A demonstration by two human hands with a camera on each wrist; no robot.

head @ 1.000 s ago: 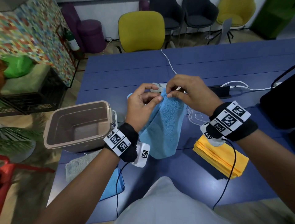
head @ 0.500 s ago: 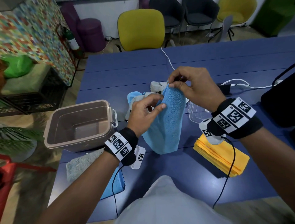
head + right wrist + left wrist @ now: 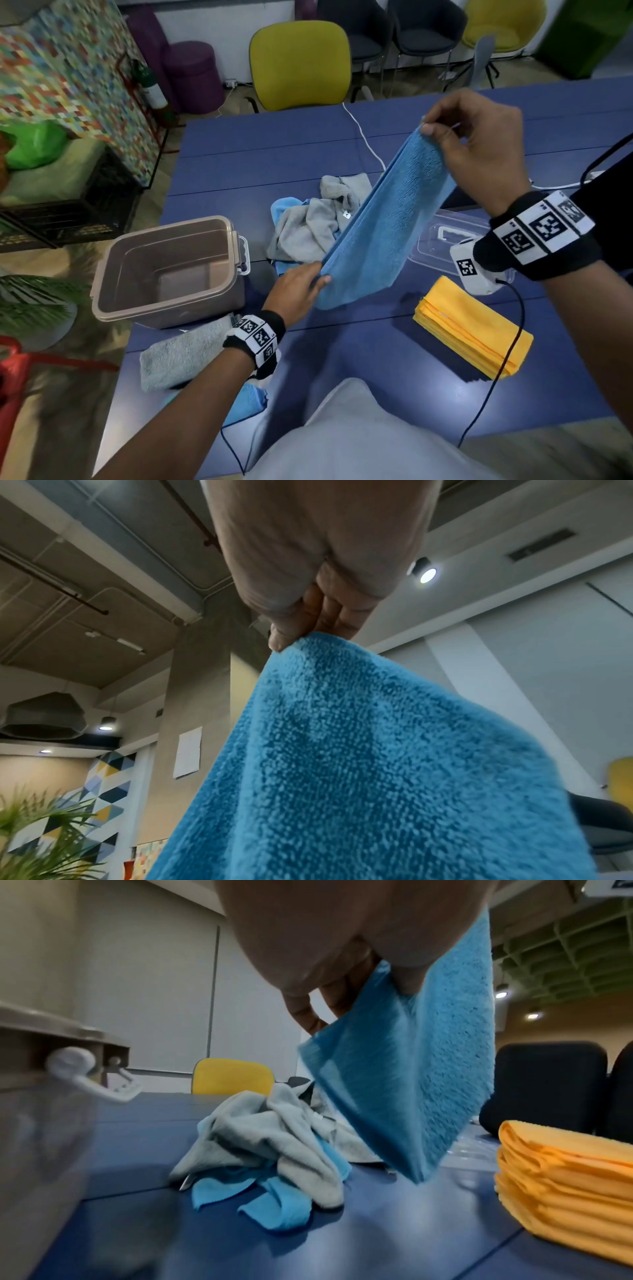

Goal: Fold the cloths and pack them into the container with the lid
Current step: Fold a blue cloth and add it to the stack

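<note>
Head view: blue cloth [image 3: 383,226] between left hand [image 3: 297,291] and right hand [image 3: 479,144]

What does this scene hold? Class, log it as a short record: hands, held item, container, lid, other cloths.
left hand: pinches lower end of blue cloth
right hand: pinches its upper end, raised
container: open, nothing visible inside
lid: flat on table, right of the pile
pile: unfolded grey and blue cloths
yellow cloth: folded
grey cloth: folded

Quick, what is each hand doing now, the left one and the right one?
Left hand: pinches the lower end of the blue cloth.
Right hand: pinches its upper corner.
</note>
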